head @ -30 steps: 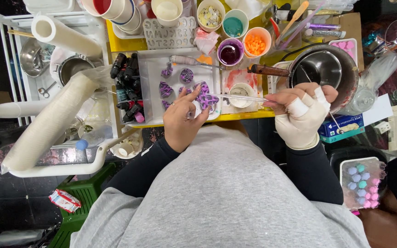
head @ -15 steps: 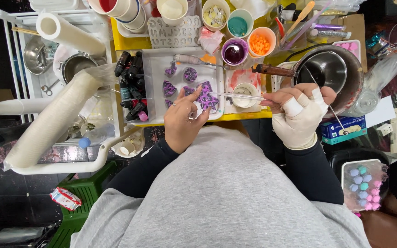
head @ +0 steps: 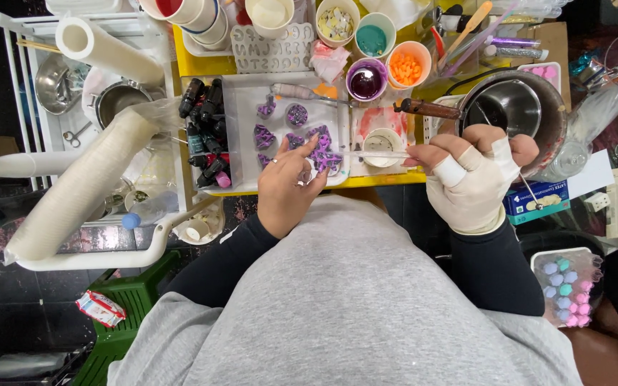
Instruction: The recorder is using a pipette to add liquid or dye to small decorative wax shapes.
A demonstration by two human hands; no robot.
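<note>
White tray [head: 241, 136]: flat, rectangular, set on a yellow table [head: 180, 53] whose near edge runs just beneath it. Open room is scant; the only bare strip is the tray's left portion beside the bottles.

Purple moulded pieces [head: 323, 154]: a cluster of small shapes lying in the tray's centre and right part.

Left hand [head: 287, 186]: bare, over the tray's near right corner, fingers loosely curled, index fingertip extended and touching the purple pieces; pinching nothing that can be made out.

Right hand [head: 473, 179]: wrapped in a pale bandage-like glove, to the right of the tray, fingers pressed together around a thin clear rod [head: 380, 152] that reaches leftward to the tray's right edge, crossing above a small white cup [head: 383, 145].

Dark dropper bottles [head: 205, 132]: packed along the tray's left edge.

Cups beyond the tray's far edge: purple cup [head: 366, 80], orange cup [head: 409, 68], teal cup [head: 375, 36].

Steel bowl [head: 513, 107]: right of the tray, directly beyond the right hand, with a wooden-handled tool [head: 427, 109] lying toward it.

Roll of white material [head: 80, 189]: left of the tray, on a wire cart.
</note>
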